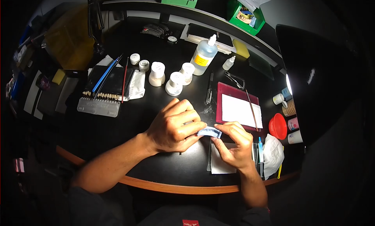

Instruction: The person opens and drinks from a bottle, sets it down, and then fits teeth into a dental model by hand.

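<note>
Over the front of the black desk, both hands grip a small curved dental mould (209, 132), pale blue with darker blue marks along its arch. My left hand (177, 126) pinches its left end between thumb and fingers. At the right end, the thumb and fingertips of my right hand (235, 143) close on it. The fingers partly cover both ends. Beneath my right hand lies a white paper pad (220, 165). Just beyond the hands is a dark red tray (219, 103) bearing a white sheet (238, 109) and a thin brush (250, 105).
White-capped jars (174, 84) and a large clear bottle (204, 56) stand behind my hands. A tooth shade guide (98, 107) lies left, near brushes (104, 77). To the right are a red bowl (277, 125), blue syringes (260, 152) and crumpled tissue (273, 155). A dark panel (316, 85) rises beyond them.
</note>
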`<action>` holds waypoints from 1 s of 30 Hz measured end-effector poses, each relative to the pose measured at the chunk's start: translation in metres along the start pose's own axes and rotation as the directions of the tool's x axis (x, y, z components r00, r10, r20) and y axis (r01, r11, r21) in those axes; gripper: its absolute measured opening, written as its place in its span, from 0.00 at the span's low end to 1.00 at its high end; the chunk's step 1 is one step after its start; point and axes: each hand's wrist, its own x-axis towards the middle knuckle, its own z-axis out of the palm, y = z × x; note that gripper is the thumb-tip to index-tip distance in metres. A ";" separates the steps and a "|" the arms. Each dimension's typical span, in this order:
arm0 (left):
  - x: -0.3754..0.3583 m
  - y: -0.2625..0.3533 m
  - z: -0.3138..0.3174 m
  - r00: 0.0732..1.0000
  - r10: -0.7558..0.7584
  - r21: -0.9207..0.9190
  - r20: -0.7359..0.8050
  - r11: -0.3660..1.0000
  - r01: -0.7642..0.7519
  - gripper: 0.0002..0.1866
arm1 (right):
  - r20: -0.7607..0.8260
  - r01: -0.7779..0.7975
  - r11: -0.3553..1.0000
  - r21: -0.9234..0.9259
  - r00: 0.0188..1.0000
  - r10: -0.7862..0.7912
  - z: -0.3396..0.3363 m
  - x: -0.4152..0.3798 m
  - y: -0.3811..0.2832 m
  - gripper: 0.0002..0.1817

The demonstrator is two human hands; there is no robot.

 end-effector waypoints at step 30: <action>0.001 0.000 -0.001 1.000 -0.023 -0.007 -0.002 1.000 0.023 0.17 | -0.054 0.061 0.998 0.011 0.997 -0.060 -0.003 0.001 -0.002 0.18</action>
